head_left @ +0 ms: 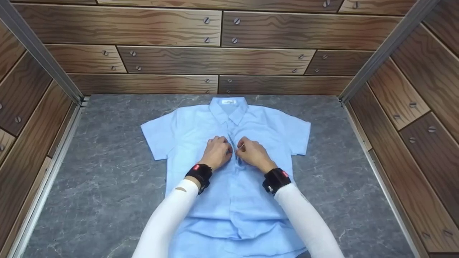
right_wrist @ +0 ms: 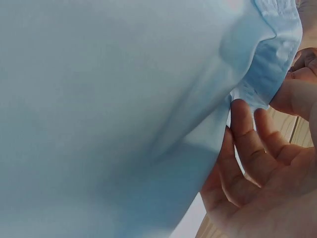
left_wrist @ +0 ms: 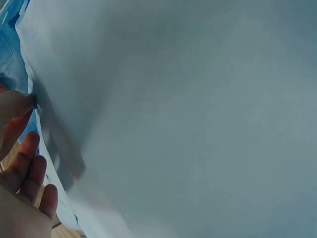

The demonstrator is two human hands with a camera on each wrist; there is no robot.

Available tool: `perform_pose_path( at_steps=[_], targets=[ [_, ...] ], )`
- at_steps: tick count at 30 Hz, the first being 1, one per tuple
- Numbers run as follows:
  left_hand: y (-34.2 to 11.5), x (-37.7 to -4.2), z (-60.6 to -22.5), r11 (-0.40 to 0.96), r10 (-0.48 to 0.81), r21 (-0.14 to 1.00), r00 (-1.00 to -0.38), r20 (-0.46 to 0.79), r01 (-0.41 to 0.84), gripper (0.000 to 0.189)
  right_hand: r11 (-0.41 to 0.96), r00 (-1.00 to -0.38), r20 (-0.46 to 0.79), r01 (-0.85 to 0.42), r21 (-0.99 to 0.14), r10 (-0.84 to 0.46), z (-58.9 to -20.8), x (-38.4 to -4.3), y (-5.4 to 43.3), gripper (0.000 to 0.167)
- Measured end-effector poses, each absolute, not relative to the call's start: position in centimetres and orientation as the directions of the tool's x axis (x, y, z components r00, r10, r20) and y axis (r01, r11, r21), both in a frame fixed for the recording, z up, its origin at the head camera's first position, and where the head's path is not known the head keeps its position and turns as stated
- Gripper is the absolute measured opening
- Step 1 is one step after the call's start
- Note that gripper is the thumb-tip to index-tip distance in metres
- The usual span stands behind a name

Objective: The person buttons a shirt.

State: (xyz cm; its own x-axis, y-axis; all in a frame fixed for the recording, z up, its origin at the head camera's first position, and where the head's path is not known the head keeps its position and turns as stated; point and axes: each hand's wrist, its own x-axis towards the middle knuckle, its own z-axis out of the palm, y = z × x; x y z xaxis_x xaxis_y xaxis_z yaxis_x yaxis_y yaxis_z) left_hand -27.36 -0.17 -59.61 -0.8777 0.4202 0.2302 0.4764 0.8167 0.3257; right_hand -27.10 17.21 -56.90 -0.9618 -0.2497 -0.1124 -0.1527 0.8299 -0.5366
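Note:
A light blue short-sleeved button-up shirt (head_left: 215,206) lies front up, its collar (head_left: 229,111) at the far end. My left hand (head_left: 217,150) is over the chest beside the front opening, with thumb and finger pinching the placket edge (left_wrist: 29,74); the other fingers are loosely bent. Just across the opening, my right hand (head_left: 252,153) pinches the facing front edge, which is lifted and folded in the right wrist view. There, several fingers (right_wrist: 250,148) lie along the cloth. The button and buttonhole are hidden by the fingers.
A grey marbled tabletop (head_left: 107,186) lies under the shirt. Wood-patterned panels (head_left: 172,27) stand at the back and both sides, with metal rails (head_left: 43,57) at the corners. Creases (head_left: 236,229) cross the shirt's lower part near the front.

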Motion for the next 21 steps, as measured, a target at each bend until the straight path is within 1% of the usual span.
perform_pose_path(
  at_steps=[5,9,11,15,18,21],
  targets=[
    [-0.20,-27.37,-59.57,0.829,0.425,0.307,-0.883,0.198,0.468,0.016,0.825,-0.958,-0.106,-0.168,-0.540,-0.265,-56.94,-26.98,17.07,0.016],
    [-0.11,-27.17,-59.33,0.833,0.438,0.277,-0.877,0.199,0.478,0.011,0.825,-0.958,-0.093,-0.181,-0.535,-0.270,-56.97,-26.92,17.04,0.014],
    [-0.06,-27.11,-59.30,0.836,0.429,0.281,-0.880,0.201,0.472,0.011,0.828,-0.959,-0.085,-0.187,-0.529,-0.271,-57.03,-26.92,17.01,0.013],
    [-0.15,-27.09,-59.35,0.841,0.402,0.314,-0.897,0.182,0.440,0.013,0.821,-0.957,-0.069,-0.204,-0.533,-0.283,-57.19,-26.92,16.98,0.018],
    [-0.34,-27.17,-59.42,0.829,0.386,0.363,-0.905,0.180,0.426,0.014,0.798,-0.946,-0.055,-0.236,-0.555,-0.318,-57.25,-26.88,17.02,0.021],
    [-0.60,-27.26,-59.35,0.800,0.378,0.422,-0.904,0.199,0.428,0.014,0.772,-0.934,-0.039,-0.269,-0.576,-0.354,-57.21,-26.88,17.04,0.018]
  ],
)
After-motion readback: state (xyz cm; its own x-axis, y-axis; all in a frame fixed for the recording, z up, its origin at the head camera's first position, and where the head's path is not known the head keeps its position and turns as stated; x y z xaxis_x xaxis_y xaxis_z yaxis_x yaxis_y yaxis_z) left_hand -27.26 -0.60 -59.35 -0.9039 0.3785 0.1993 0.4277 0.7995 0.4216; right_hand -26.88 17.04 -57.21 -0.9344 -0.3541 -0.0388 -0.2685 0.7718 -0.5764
